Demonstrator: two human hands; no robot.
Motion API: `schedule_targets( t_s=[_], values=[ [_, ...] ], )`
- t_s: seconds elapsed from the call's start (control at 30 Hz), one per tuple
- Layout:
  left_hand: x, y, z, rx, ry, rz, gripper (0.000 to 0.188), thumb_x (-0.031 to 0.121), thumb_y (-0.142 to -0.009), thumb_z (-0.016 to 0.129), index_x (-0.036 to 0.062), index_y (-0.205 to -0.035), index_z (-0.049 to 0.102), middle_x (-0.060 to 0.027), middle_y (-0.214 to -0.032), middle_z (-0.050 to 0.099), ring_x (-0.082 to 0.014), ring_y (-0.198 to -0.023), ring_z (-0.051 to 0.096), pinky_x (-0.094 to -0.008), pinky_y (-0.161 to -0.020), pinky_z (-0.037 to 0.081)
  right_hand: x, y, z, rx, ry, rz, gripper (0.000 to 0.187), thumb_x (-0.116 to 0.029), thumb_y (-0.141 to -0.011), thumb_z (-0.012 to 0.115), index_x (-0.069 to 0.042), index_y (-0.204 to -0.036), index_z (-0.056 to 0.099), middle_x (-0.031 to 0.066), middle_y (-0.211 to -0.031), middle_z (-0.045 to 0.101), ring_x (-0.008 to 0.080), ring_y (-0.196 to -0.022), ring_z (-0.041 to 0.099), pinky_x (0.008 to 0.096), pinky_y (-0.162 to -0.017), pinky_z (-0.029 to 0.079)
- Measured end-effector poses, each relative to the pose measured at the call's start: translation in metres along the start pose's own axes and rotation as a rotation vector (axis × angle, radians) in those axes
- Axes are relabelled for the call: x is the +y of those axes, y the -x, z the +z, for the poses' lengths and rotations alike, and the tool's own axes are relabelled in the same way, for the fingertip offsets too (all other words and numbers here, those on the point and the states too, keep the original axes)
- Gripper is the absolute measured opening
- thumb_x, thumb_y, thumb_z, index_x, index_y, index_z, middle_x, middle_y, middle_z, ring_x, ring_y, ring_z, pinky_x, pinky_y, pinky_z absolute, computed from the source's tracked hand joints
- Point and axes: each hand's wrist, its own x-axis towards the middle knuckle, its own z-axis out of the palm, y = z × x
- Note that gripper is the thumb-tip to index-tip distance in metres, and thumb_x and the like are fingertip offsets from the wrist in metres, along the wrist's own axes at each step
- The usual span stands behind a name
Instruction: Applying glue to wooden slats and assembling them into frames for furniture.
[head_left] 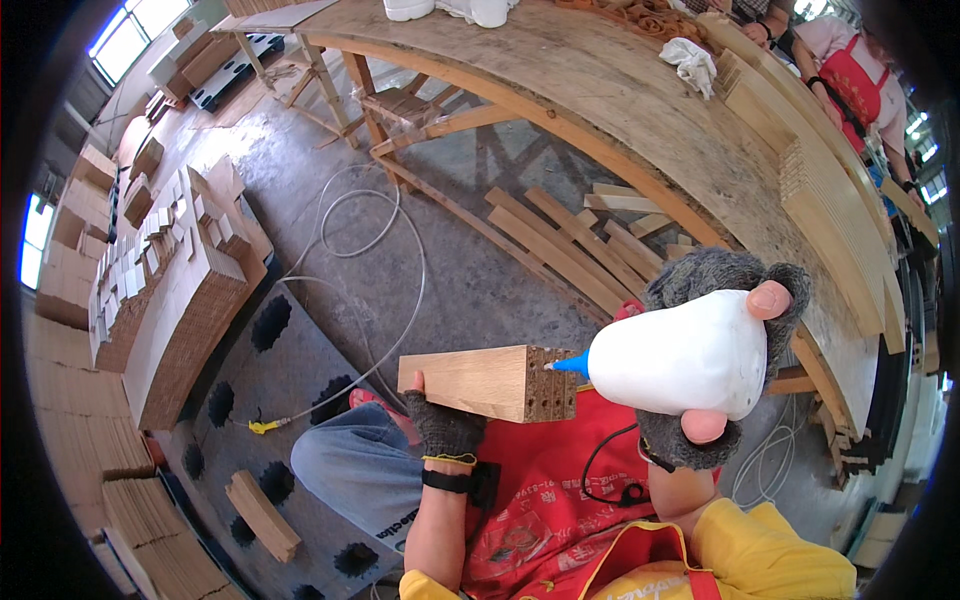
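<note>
A stack of wooden boards (465, 378) with rows of drilled holes in its end is held across my front. My left hand (445, 430), in a dark grey glove with bare fingertips, grips it from below, thumb up along the near side. In my gloved right hand (705, 275) is a white squeeze bottle (680, 350), lying on its side with fingers and thumb around it. Its blue nozzle (572, 365) points left, with the tip at the holes in the boards' end. Whether the tip enters a hole I cannot tell.
A long wooden workbench (600, 90) curves across the far side, with boards (840, 230) along its right part and a white cloth (690, 66). Loose planks (570, 245) lie beneath. At left stands a stack of boards (190, 300); an air hose (423, 250) loops over the floor. A co-worker (850, 85) stands beyond.
</note>
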Motion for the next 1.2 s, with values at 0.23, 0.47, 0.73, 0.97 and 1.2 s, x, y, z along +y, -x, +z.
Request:
schedule_targets(
  t_s=[0.23, 0.47, 0.73, 0.97, 1.2],
  values=[
    [-0.001, -0.006, -0.008, -0.011, -0.030, 0.005, 0.069, 0.059, -0.089, 0.055, 0.0064, -0.134, 0.049, -0.0152, -0.127, 0.058, -0.0361, -0.117, 0.056, -0.0536, -0.101, 0.045, -0.069, -0.031, 0.021, -0.079, -0.468, 0.881, 0.062, -0.031, -0.088, 0.062, 0.001, -0.140, 0.048, 0.0166, -0.134, 0.060, 0.0280, -0.122, 0.058, 0.0419, -0.107, 0.042],
    [0.000, -0.005, -0.008, -0.007, 0.037, 0.070, 0.062, 0.052, -0.093, 0.053, 0.0047, -0.133, 0.051, -0.0148, -0.127, 0.062, -0.0334, -0.113, 0.061, -0.0482, -0.098, 0.049, -0.021, -0.010, 0.016, -0.190, 0.082, -0.186, 0.076, -0.037, -0.077, 0.077, 0.001, -0.135, 0.045, 0.0155, -0.124, 0.054, 0.0279, -0.106, 0.059, 0.0418, -0.091, 0.048],
    [0.001, -0.001, -0.002, 0.034, 0.045, 0.035, 0.062, 0.053, -0.092, 0.054, 0.0071, -0.133, 0.051, -0.0137, -0.126, 0.062, -0.0334, -0.113, 0.061, -0.0491, -0.097, 0.050, 0.008, -0.028, 0.030, -0.019, 0.528, -0.837, 0.096, -0.037, -0.062, 0.095, -0.008, -0.134, 0.040, 0.0018, -0.104, 0.055, 0.0148, -0.095, 0.055, 0.0289, -0.081, 0.046],
    [-0.001, -0.004, 0.000, 0.014, 0.014, 0.087, 0.064, 0.054, -0.091, 0.055, 0.0050, -0.132, 0.050, -0.0156, -0.125, 0.060, -0.0348, -0.116, 0.058, -0.0507, -0.101, 0.047, 0.016, -0.028, 0.030, 0.191, 0.551, -0.829, 0.094, -0.039, -0.052, 0.100, -0.011, -0.118, 0.039, -0.0014, -0.087, 0.060, 0.0103, -0.078, 0.059, 0.0275, -0.074, 0.044],
    [-0.001, -0.004, -0.003, 0.034, 0.008, 0.101, 0.063, 0.053, -0.091, 0.057, 0.0054, -0.130, 0.051, -0.0143, -0.125, 0.060, -0.0339, -0.116, 0.058, -0.0494, -0.100, 0.048, 0.002, -0.024, 0.024, -0.108, 0.506, -0.755, 0.075, -0.035, -0.073, 0.086, -0.003, -0.127, 0.043, 0.0127, -0.115, 0.067, 0.0184, -0.101, 0.065, 0.0344, -0.090, 0.048]
  ],
)
